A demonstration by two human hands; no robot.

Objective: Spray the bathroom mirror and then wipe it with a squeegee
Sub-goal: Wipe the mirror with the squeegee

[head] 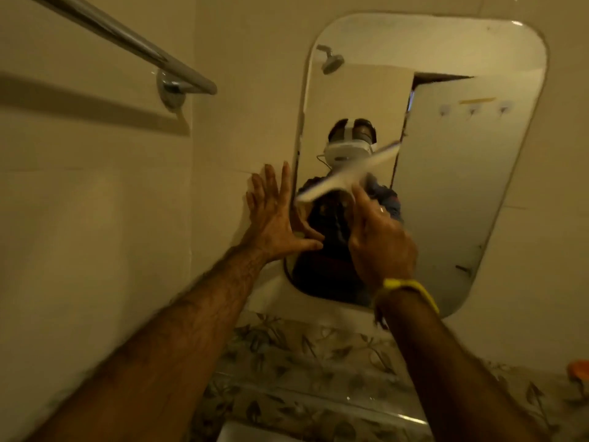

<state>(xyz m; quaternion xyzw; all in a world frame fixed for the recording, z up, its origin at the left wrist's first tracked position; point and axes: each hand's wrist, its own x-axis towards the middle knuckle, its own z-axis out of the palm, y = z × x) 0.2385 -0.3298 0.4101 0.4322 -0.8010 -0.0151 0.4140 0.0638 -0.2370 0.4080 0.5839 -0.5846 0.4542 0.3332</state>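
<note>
A: Two bare arms reach forward from the bottom of the view. What do the hands do?

B: The left hand (274, 215) lies flat, fingers straight and spread, on the tiled wall (95, 218) at the mirror's left edge, thumb over the glass. The right hand (379, 237), a yellow band (414, 290) at its wrist, has its fingers curled round the handle of a white squeegee (347, 175).

A: Where is the squeegee?

B: In front of the lower left part of the mirror (462, 154), its long blade tilted, higher on the right. It is blurred, so I cannot tell whether the blade touches the glass.

A: How far along is the job?

B: No spray bottle shows, and the squeegee is in hand, so spraying looks finished and wiping is under way. I see no clear droplets or streaks, so how much glass is left I cannot say.

A: Anything beyond?

B: A chrome towel rail (127, 43) upper left on the wall.
</note>
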